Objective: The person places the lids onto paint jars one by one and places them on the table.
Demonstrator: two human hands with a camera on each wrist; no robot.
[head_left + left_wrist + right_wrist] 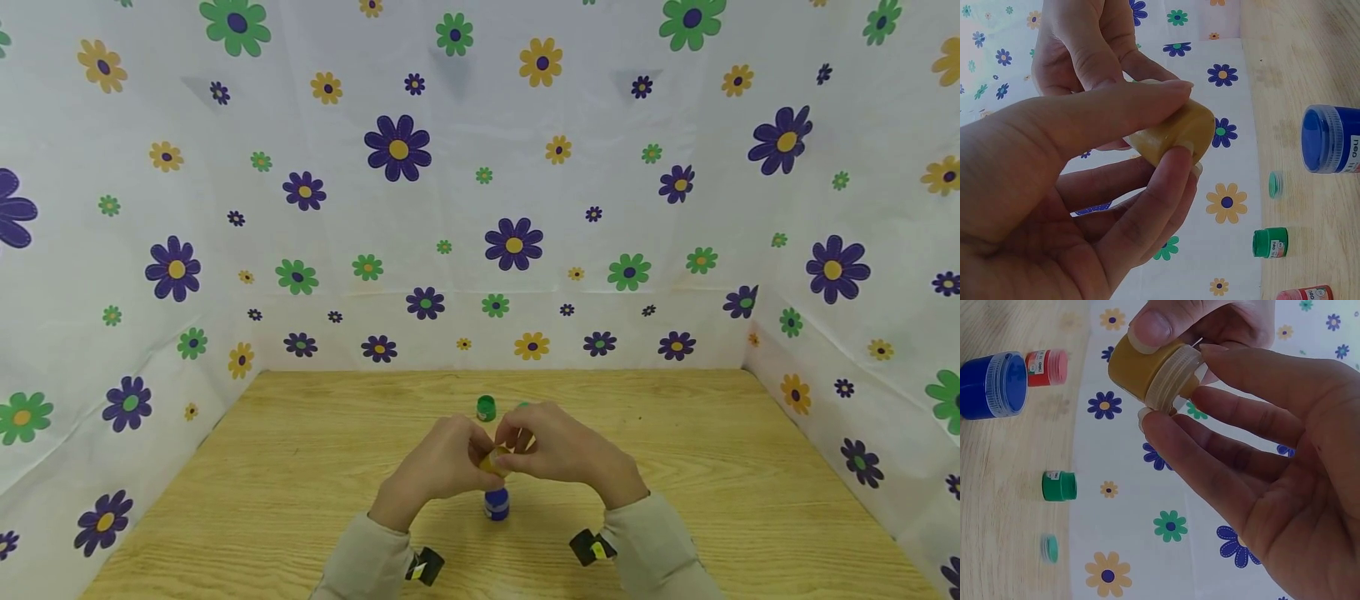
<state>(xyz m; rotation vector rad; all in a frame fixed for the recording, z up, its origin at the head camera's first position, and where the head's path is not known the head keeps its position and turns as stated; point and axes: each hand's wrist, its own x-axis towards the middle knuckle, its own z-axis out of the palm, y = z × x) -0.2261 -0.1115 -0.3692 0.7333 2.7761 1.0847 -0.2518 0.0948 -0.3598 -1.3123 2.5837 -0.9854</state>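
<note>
Both hands meet at a small jar of ochre-yellow paint (1137, 369) with a translucent lid end (1169, 376). My left hand (450, 458) grips the jar body, its thumb on one side and fingertips on the other. My right hand (558, 446) has its thumb and fingertips at the lid end, pinching around it. In the head view the fingers partly hide the jar, which is tilted above the table. Just below it, a blue paint jar (497, 504) stands on the wood.
An uncapped-looking green jar (486, 408) stands farther back, with a loose green lid (1050, 549) near it. A red jar (1047, 367) is on the table too, hidden in the head view. Flowered cloth (457, 200) encloses the wooden table (315, 467).
</note>
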